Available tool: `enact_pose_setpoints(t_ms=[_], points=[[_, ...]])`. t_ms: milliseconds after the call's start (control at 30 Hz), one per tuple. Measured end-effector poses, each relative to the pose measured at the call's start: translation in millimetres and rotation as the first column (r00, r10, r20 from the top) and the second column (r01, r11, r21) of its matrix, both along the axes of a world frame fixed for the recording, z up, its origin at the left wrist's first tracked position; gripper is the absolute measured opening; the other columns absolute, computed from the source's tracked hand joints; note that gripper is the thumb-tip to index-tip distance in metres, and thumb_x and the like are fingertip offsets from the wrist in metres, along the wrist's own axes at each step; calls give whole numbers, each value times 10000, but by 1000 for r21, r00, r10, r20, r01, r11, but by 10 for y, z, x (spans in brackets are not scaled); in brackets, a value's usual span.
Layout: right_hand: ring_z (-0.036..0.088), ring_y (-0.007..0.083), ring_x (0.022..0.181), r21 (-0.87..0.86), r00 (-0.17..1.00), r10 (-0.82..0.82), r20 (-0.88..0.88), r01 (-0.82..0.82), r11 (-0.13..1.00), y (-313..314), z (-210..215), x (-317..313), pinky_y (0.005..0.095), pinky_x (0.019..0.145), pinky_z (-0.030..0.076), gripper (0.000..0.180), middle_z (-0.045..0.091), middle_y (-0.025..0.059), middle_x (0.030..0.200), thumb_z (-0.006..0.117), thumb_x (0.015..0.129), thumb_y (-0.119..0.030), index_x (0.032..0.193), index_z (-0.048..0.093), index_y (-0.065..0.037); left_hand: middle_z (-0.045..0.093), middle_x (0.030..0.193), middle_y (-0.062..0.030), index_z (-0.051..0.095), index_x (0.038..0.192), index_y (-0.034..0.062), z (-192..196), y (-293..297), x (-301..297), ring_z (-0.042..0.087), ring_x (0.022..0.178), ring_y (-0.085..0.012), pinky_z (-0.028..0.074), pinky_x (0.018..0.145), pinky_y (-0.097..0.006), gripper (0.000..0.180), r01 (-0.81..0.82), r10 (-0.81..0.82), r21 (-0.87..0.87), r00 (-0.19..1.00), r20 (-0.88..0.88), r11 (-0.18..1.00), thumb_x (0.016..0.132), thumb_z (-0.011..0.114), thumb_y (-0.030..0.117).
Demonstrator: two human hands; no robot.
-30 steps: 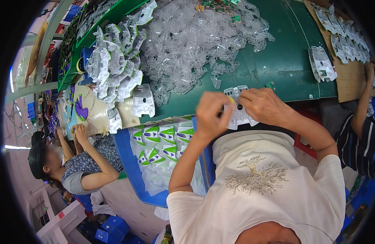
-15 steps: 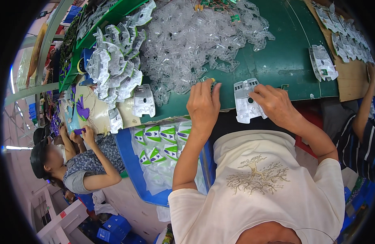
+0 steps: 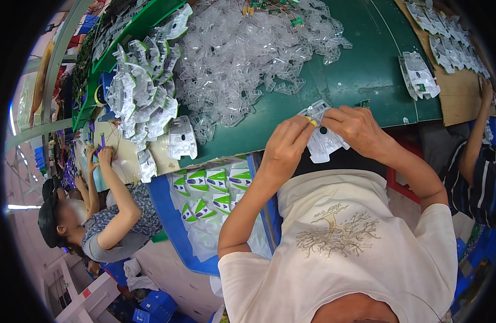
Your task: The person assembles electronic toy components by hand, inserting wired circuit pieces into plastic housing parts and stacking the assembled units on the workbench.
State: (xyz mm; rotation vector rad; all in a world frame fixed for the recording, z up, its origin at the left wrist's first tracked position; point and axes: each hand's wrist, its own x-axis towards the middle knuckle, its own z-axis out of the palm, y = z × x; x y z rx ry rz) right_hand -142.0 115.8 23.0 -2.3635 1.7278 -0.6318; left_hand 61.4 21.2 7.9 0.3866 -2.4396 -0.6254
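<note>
At the table's front edge lies a silvery-white plastic shell with a round dark hole. My right hand is closed, its thumb and fingers pinching the shell's upper right side. From the left, my left hand reaches over the shell's upper left corner with its fingers pressed together. A bit of yellow shows at those fingertips; whether it is a small part or a finger cover I cannot tell. Beyond both hands a heap of clear plastic pieces spreads over the green table.
Stacked shells with green edges stand left of the heap. Single shells lie at the left and right. A blue bin holds white-and-green parts below the table edge. Co-workers sit at the left and right.
My left hand has moved right, from beside the heap onto the shell. The right hand has slid to the shell's upper side. The shell has tilted slightly.
</note>
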Motion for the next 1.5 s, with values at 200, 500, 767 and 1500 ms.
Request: enact_pose_setpoints(t_ms=[200,500,767,1500], points=[[646,241,757,-69,997,-11,72,16,997,-8,-118,-30,367,590,524,209,622,78,906,661,751,-7,956,630,-29,647,1028,-133,685,1033,-34,-3,-39,-115,645,1002,-303,506,861,-407,304,25,-19,-55,995,101,998,732,657,-56],[645,288,791,87,951,-215,224,200,976,-7,33,-27,400,627,519,140,590,112,921,696,810,-66,914,615,-21,671,974,-112,703,1005,-11,-93,9,-168,648,1006,-290,491,846,-406,223,-28,29,-14,998,59,999,789,748,18],[641,330,884,277,945,-240,223,175,945,189,218,-38,418,758,514,382,586,138,1049,761,782,-165,1113,663,-3,706,988,-115,570,1287,10,-279,49,-222,610,892,-288,469,817,-383,540,-73,112,251,983,-143,965,776,732,-57],[655,255,754,-30,941,-159,298,175,984,415,114,217,347,647,530,243,652,89,929,733,666,26,902,701,-22,704,1115,-79,347,1491,18,-197,-2,-190,521,951,-290,410,910,-405,693,71,-77,346,997,4,936,852,589,-92]])
